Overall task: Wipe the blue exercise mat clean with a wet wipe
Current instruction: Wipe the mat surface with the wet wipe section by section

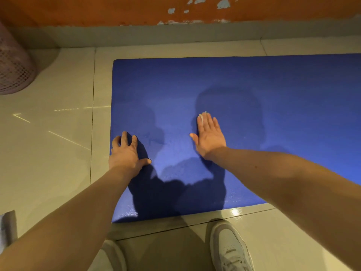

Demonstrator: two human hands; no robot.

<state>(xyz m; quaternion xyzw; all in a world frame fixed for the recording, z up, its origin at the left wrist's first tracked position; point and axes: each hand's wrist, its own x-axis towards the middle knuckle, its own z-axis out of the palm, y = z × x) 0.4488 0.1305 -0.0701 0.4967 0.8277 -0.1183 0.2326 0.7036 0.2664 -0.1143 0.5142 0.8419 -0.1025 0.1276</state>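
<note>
The mat (pixel 254 85) was laid flat on the tiled floor (pixel 58 153), its far long edge running parallel to the wall (pixel 97 8). Both hands were set on its left end, well apart from each other. The left hand (pixel 126 153) was planted just inside the mat's left edge, fingers spread and bent, the tips pressed onto the surface and nothing held in them. The right hand (pixel 210 136) was laid flat further in, fingers straight and close together. The wipe (pixel 202 116) was pinned beneath them against the mat.

Only a pale sliver of the wipe could be seen, at the fingertips; the rest was covered by the hand, so its shape and fold could not be made out. The mat was cut off at the right side of the view, and part of its near edge was hidden behind the right forearm. Much of the surface around the hands was darkened by shadow, and whether it was damp there could not be told. A pink mesh basket (pixel 13 67) was cropped at the left edge. A white shoe (pixel 228 249) was cut off at the bottom.
</note>
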